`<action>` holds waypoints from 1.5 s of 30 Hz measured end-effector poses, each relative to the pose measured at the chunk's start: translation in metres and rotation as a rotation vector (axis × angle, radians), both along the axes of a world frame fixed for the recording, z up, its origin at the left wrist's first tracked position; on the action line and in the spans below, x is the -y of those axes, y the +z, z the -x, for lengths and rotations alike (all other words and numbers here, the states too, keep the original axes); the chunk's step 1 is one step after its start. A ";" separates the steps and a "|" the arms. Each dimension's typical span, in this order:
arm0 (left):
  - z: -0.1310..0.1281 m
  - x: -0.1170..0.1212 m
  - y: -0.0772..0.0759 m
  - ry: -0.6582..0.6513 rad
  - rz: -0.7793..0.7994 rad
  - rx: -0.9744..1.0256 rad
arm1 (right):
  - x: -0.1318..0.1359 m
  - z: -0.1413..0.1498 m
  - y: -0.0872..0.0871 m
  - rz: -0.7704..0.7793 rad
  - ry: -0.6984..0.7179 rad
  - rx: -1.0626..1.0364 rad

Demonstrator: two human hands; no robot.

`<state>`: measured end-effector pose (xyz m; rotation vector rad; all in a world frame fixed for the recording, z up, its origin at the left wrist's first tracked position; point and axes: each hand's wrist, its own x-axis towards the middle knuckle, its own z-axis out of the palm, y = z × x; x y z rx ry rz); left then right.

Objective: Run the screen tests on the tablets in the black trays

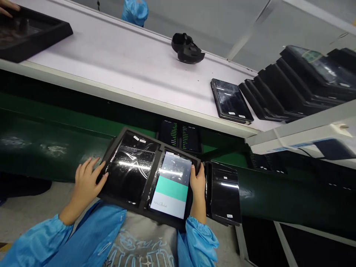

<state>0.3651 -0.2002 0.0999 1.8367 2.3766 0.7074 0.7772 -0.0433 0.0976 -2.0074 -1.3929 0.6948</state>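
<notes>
A black foam tray [158,152] lies tilted in front of my body, with two tablets side by side in it. The left tablet [133,167] has a dark screen under shiny film; the right tablet [171,185] is lit with grey, green and white bands. My right hand [198,185] grips the tray's right edge, thumb on top, its other fingers mostly hidden. At the left edge my left hand [87,181] has its fingers spread, with thumb and forefinger tips touching the tray.
Dark tablets [225,189] are stacked right of the tray. Beyond it, two tablets with green markings [178,135] lie on a green conveyor belt [55,137]. The white shelf [116,66] bears a black device [189,52], tablets [232,100] and stacked trays [289,81]. Another person's hand [8,7] touches a tray.
</notes>
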 end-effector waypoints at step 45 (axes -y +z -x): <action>-0.036 0.028 -0.008 -0.358 -0.136 0.146 | 0.035 -0.004 -0.012 -0.270 -0.028 0.104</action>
